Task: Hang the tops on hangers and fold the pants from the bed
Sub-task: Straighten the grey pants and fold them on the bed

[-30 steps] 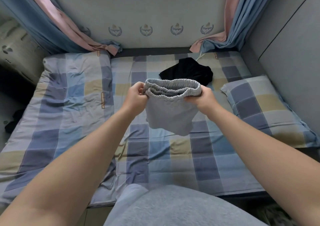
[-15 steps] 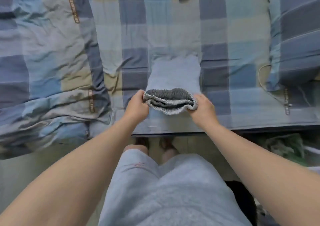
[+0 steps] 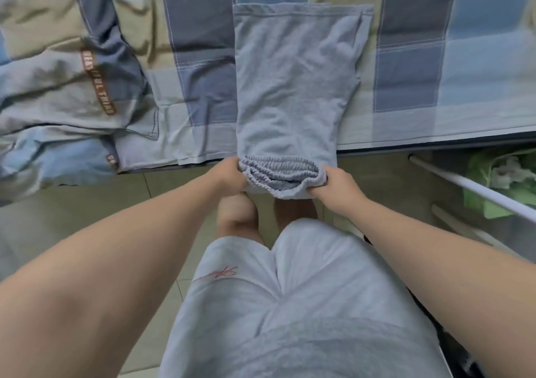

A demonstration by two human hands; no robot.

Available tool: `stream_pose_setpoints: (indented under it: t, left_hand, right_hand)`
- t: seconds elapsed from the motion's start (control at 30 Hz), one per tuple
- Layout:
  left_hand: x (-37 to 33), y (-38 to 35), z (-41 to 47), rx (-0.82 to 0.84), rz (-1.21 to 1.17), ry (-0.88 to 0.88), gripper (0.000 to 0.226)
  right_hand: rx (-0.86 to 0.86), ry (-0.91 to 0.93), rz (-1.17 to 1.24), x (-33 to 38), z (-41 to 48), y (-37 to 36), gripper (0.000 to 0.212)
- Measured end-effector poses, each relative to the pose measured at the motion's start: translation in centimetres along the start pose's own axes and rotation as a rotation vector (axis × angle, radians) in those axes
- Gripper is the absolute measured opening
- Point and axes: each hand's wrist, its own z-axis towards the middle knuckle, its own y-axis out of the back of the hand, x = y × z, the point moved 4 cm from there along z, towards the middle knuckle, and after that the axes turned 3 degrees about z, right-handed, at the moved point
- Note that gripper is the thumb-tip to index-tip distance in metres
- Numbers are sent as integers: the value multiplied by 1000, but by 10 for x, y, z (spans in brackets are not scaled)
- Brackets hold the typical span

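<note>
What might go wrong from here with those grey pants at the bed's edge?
Two risks, I'd guess. The waistband hangs past the bed edge, gripped only by the left hand and right hand; released now, the grey pants might slide to the floor. The far hem spreads wider than the waistband end, so a fold from here could come out lopsided.

single view: wide-angle head cam, you're looking steeply down and a bit forward. bed edge crosses the upper half, near; floor and your own shorts fill the lower half, very close. both forearms enter from the bottom corners.
</note>
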Motion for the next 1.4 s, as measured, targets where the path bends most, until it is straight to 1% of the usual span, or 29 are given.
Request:
stream_pose_setpoints:
  t: [0.1, 0.17, 0.27, 0.3, 0.37, 0.47, 0.53, 0.57, 0.63, 0.7, 0.77, 0.87, 0.93, 1.03, 1.1, 1.13, 1.17, 1.23, 1.27, 1.33, 1.4]
  left_hand:
    - [-22, 29, 14, -82, 43, 16, 28]
    - [-45, 53, 23, -167, 34, -8, 24]
    - [-77, 88, 39, -273, 5, -45, 15]
    - [-86, 99, 45, -313, -12, -57, 16]
    - [-102, 120, 55, -413, -84, -78, 24]
    - [-113, 139, 66, -534, -229, -78, 45]
    - [-113, 140, 73, -549, -262, -86, 55]
    - [-111, 137, 75, -540, -262, -79, 57]
    - [-103, 125, 82, -504, -286, -48, 59]
    - [-91, 112, 88, -482, -339, -8, 62]
    - [-77, 100, 95, -472, -388, 39, 71]
    - [-64, 89, 112, -448, -441, 80, 89]
    - [-63, 85, 125, -417, -479, 97, 92]
    - [-69, 85, 143, -395, -563, 112, 90]
    - [-74, 88, 149, -398, -544, 123, 93]
    - [-77, 89, 150, -391, -535, 125, 90]
    - [-79, 89, 150, -375, -538, 119, 83]
    - [-83, 86, 147, -331, -557, 103, 60]
    - [-84, 85, 143, -315, -549, 101, 53]
    - [-84, 84, 130, -284, -485, 115, 54]
    - [-82, 87, 111, -243, -427, 139, 58]
  right_hand:
    - [-47, 20, 93, 17, 17, 29, 28]
    - [-99, 52, 133, 32, 35, 53, 28]
    - [-176, 98, 195, 57, 63, 93, 36]
    - [-196, 111, 226, 65, 73, 106, 37]
    - [-262, 143, 272, 79, 91, 129, 38]
    - [-466, 165, 378, 94, 108, 160, 40]
    - [-554, 168, 434, 96, 117, 172, 39]
    - [-558, 161, 435, 94, 121, 173, 38]
    - [-530, 129, 420, 85, 129, 168, 39]
    - [-512, 89, 398, 70, 137, 158, 46]
    - [-493, 31, 405, 53, 146, 147, 61]
    - [-420, -95, 513, 27, 161, 126, 90]
    - [-376, -119, 584, 16, 170, 113, 97]
    - [-374, -101, 629, 9, 183, 102, 97]
    - [-365, -107, 699, 7, 189, 96, 97]
    - [-344, -111, 755, 8, 191, 93, 96]
    - [-314, -114, 804, 9, 191, 90, 94]
    - [-243, -120, 849, 12, 187, 85, 86]
    - [-205, -123, 862, 13, 184, 83, 80]
    - [-119, -128, 883, 17, 171, 83, 67]
    - [-78, -138, 865, 22, 150, 88, 53]
